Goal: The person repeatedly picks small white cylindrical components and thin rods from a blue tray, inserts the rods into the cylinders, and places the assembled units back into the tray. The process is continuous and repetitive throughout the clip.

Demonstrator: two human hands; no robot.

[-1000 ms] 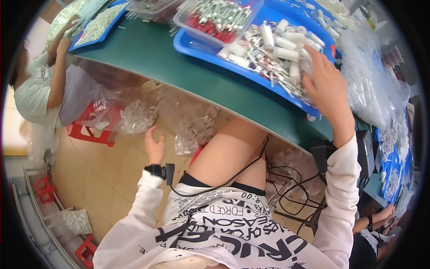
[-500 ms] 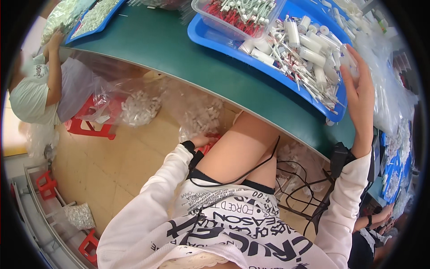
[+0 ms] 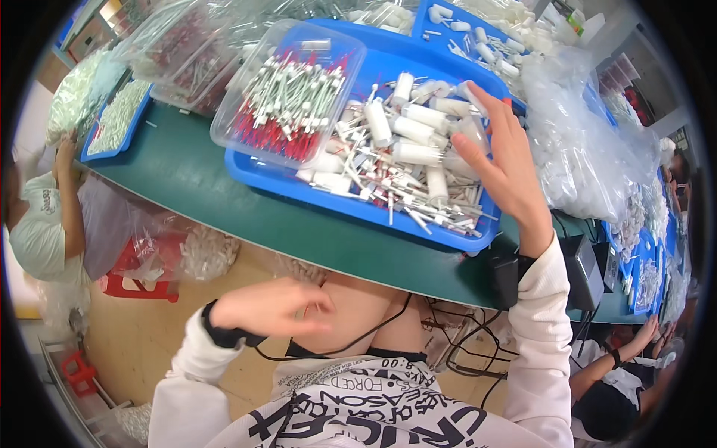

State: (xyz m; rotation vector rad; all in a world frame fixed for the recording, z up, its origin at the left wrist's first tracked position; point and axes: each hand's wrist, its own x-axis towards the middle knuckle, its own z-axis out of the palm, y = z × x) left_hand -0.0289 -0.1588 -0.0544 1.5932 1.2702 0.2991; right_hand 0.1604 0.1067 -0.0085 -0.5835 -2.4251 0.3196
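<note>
Head: cylinders (image 3: 377, 124), long axes crisscross

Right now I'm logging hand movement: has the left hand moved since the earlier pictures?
Yes, the left hand has moved: in this view it appears closer to the near edge of the green table.

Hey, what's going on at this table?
Someone's right hand is at white cylinders on the right side of a blue tray; whether it grips one is unclear. The left hand, blurred, is away from the tray. A clear tub of thin pieces sits over the tray's left end. The tray rests on a green table.
</note>
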